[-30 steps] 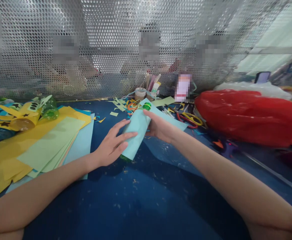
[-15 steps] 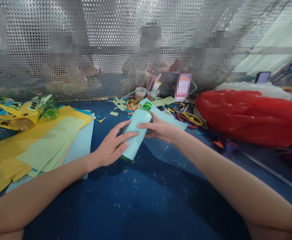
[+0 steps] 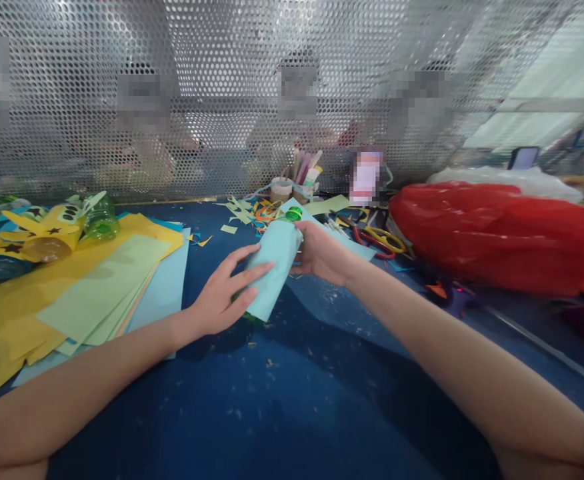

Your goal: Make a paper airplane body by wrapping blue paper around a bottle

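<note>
A green plastic bottle (image 3: 294, 214) with a green cap leans tilted above the table, its top pointing away and to the right. Light blue paper (image 3: 276, 263) covers most of its body; green plastic shows at the cap end and at the bottom. My left hand (image 3: 227, 290) grips the lower left side, fingers and thumb lying on the paper. On the upper right side, my right hand (image 3: 319, 253) holds the bottle near its shoulder, thumb by the paper's top edge. The right fingers are partly hidden behind the bottle.
Yellow, green and blue paper sheets (image 3: 107, 287) lie at the left, below a yellow paper craft (image 3: 52, 230) and a green bottle (image 3: 101, 220). Paper scraps (image 3: 257, 213), scissors (image 3: 382, 240) and a cup of sticks (image 3: 302, 190) stand behind. Right are a red bag (image 3: 502, 233) and a glue gun (image 3: 457, 297).
My right thumb has shifted from the middle of the blue paper up to its edge near the bottle's shoulder. The left hand and the bottle have hardly moved.
</note>
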The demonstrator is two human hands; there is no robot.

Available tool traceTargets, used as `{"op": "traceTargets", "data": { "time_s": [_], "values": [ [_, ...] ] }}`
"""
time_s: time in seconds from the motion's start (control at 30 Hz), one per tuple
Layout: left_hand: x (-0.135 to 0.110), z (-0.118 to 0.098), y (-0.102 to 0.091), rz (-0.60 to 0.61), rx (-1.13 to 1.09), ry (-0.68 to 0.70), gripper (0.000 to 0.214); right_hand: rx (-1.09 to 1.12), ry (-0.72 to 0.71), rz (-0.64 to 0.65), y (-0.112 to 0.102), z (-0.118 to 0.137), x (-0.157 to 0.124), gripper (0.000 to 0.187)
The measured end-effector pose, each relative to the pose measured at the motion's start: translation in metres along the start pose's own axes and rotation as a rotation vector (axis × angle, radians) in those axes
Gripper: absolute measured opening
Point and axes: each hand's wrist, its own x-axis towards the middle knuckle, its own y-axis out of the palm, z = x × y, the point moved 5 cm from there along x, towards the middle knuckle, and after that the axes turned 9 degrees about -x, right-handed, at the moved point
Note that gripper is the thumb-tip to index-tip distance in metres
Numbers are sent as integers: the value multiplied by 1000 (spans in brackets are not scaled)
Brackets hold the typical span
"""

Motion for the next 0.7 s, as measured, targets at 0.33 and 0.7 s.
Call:
{"op": "traceTargets", "data": {
  "time_s": [0.33,0.7],
  "values": [
    [-1,18,2,-117,-292,-195,57,-120,-129,-3,-4,-1,-1,27],
    [-2,47,7,-130,-718,-702,58,14,-326,-121,-14,5,6,40]
  ]
}}
